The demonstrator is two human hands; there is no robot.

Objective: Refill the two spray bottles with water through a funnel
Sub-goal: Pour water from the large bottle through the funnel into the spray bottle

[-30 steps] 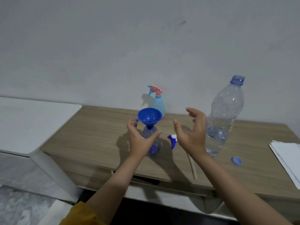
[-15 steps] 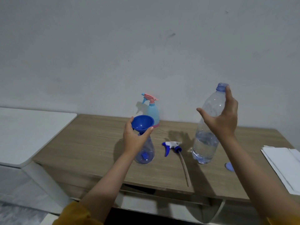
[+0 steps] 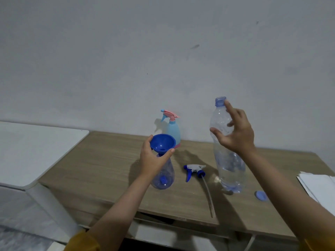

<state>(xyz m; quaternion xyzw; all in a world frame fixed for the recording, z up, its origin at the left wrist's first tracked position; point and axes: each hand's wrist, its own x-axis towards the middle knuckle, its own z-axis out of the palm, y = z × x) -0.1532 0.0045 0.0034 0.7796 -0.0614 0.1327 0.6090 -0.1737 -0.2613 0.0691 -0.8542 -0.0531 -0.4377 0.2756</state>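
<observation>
A blue funnel (image 3: 163, 142) sits in the neck of a clear spray bottle (image 3: 164, 178) standing on the wooden table (image 3: 108, 169). My left hand (image 3: 154, 160) grips the funnel's lower cone and the bottle's neck. My right hand (image 3: 237, 134) wraps the upper part of a large clear water bottle (image 3: 228, 169); it is uncapped, holds a little water and leans slightly. Between the two bottles lies the unscrewed white and blue spray head (image 3: 194, 169), its tube pointing at the front edge. A light blue spray bottle (image 3: 173, 131) with a pink trigger stands by the wall.
The water bottle's blue cap (image 3: 261, 195) lies on the table to its right. White papers (image 3: 319, 187) rest at the table's right end. A white surface (image 3: 36, 151) adjoins the table on the left. The wall runs just behind.
My right hand went from beside the clear spray bottle over to the water bottle and closed around its upper part. My left hand shifted up from the spray bottle's body to the funnel.
</observation>
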